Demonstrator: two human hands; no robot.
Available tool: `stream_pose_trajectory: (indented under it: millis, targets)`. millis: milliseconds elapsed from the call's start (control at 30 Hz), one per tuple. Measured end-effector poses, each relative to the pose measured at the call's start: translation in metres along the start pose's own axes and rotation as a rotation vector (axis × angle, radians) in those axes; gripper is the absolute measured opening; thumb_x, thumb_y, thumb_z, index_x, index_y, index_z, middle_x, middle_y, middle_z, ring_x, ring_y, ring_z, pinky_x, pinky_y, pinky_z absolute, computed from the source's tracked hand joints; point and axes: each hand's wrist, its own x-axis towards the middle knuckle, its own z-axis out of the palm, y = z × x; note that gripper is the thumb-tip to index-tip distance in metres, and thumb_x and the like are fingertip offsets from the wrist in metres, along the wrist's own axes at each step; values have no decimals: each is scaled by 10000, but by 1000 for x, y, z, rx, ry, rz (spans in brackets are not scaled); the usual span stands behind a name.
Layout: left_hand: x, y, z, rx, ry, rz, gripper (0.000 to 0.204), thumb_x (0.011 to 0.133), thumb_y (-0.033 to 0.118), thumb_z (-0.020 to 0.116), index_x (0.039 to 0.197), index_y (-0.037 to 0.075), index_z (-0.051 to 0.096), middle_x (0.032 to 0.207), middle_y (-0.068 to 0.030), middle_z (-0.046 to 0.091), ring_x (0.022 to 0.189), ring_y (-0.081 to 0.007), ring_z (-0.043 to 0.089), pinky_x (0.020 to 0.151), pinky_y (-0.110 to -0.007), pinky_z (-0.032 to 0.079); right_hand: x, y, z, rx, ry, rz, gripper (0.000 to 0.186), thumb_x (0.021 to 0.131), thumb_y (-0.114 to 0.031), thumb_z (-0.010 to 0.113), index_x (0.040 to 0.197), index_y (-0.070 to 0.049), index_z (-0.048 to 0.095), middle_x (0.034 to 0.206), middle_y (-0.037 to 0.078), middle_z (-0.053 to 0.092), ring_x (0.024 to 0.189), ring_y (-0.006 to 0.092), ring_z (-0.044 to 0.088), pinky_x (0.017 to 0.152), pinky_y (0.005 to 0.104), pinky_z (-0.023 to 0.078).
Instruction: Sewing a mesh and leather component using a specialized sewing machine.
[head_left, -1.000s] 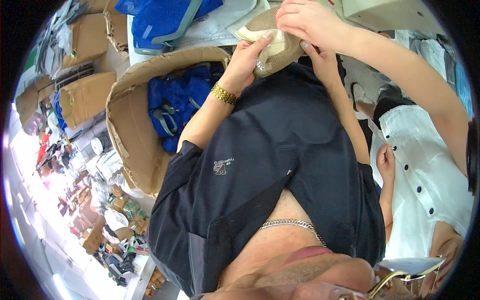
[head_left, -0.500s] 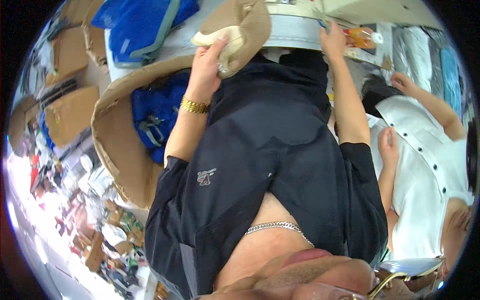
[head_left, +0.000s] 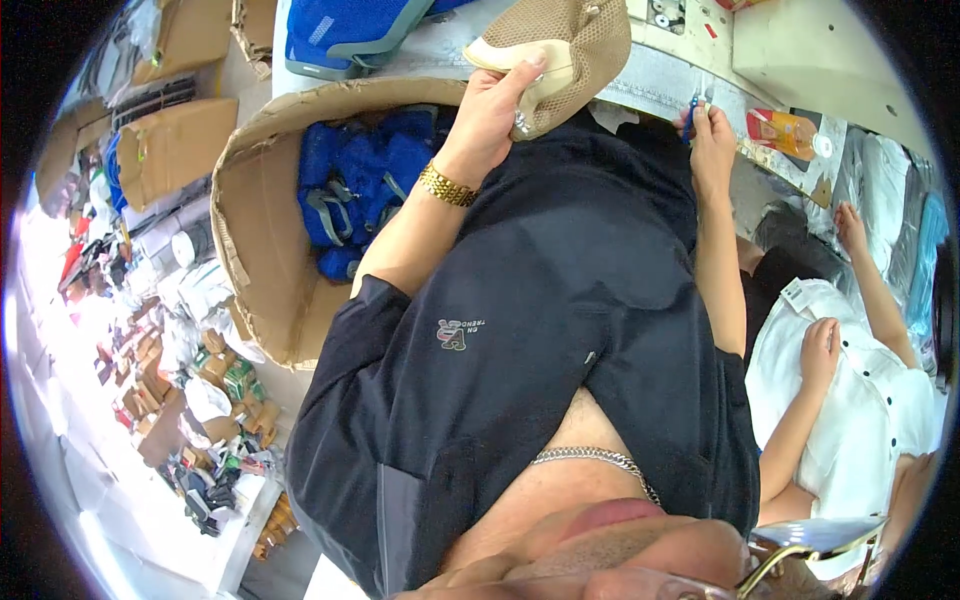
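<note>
My left hand is closed on a tan mesh fabric piece with a smooth cream edge, thumb on top and fingers underneath. It holds the piece up at the near edge of the grey worktable. At the right part of that edge, my right hand is closed round small blue-handled scissors, their metal tips pointing away from me. An orange drink bottle lies on its side just right of that hand.
A big cardboard box with blue bags stands at my left. More blue fabric lies on the table above it. A pale machine body fills the far right. Beside me on the right sits a person in a white shirt.
The whole view has shifted, so the scene sits further right. My left hand still holds the mesh piece; the scissors in my right hand now show more clearly.
</note>
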Motion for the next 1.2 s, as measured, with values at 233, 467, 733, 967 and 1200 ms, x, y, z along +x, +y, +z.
stream_pose_trajectory:
  millis: [233,467,733,967,1200]
  targets:
    - [-1,-14,25,90,42,78,265,925,184,604,1123,9,621,1074,-61,665,941,-133,636,820,-277,506,-21,51,-75,301,242,206,298,921,-229,583,1112,-3,618,1012,99,667,902,150,645,761,268,498]
    - [-31,5,29,103,206,49,258,928,173,598,1143,31,610,1090,-53,656,925,-137,645,779,-288,535,-2,94,-106,-818,539,-93,409,807,-235,625,1141,-3,585,1037,218,635,952,378,600,835,456,477]
    - [-15,-29,60,70,-45,118,255,922,173,612,1116,7,628,1066,-59,666,952,-118,629,813,-267,510,-50,93,-188,-972,553,314,330,810,-247,623,1046,-15,614,995,217,636,966,397,581,845,490,459]
    - [-9,-31,70,55,-116,127,277,925,195,615,1127,6,623,1069,-57,664,956,-115,627,827,-263,507,-92,22,-143,-423,505,485,245,906,-247,588,990,-18,610,907,125,633,781,229,613,706,358,492]
    - [-9,-22,83,-34,-66,204,272,917,143,618,1147,0,607,1098,-65,654,965,-127,629,837,-279,517,-81,-88,-76,114,314,103,268,835,-229,725,987,-29,630,677,-63,495,623,29,441,568,184,360]
